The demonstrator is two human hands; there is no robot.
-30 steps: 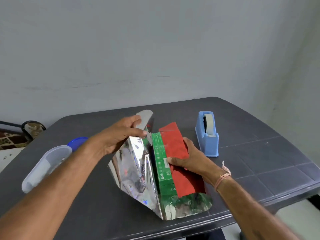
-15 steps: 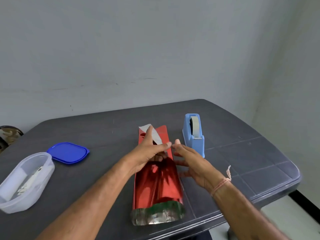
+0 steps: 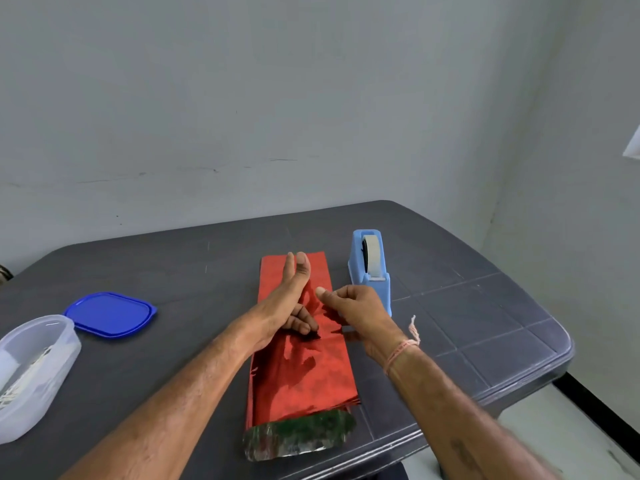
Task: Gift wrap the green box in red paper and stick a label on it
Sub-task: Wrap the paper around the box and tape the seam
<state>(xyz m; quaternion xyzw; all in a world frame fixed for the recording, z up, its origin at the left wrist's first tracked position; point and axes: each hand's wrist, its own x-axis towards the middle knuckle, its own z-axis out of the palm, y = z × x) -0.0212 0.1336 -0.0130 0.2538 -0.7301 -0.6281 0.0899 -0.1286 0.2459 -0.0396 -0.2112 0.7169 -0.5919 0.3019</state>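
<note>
Lying along the dark surface (image 3: 485, 306), the red paper (image 3: 304, 372) is folded over the green box and hides it fully, so any print on the box cannot be read. This package sits just to the left of the light blue tape dispenser (image 3: 370, 282). At the end of the package far from the dispenser, near the surface's edge, a silver flap (image 3: 301, 436) of the paper sticks out and shows a green tint.

The dispenser stands upright and carries a roll of pale tape (image 3: 373, 252). A brand or writing on its body cannot be made out.

Well to the left of the dispenser, beyond the package, a blue lid (image 3: 110, 315) lies flat. Still farther left stands a clear plastic container (image 3: 38, 365), uncovered. It has some white things inside, but they are too blurred to name.

The left hand (image 3: 287, 303) rests on top of the red paper, left of the dispenser. Two of its fingers (image 3: 302, 268) are stretched straight along the paper, and the others are bent with their tips pressing the paper down. It grips nothing.

The right hand (image 3: 356, 308) hovers just in front of the dispenser, at the package's right side. Its fingers are curled and the thumb points toward the left hand. Whether it pinches anything, one cannot tell. A thin pink thread (image 3: 401, 349) is tied around the right wrist.
</note>
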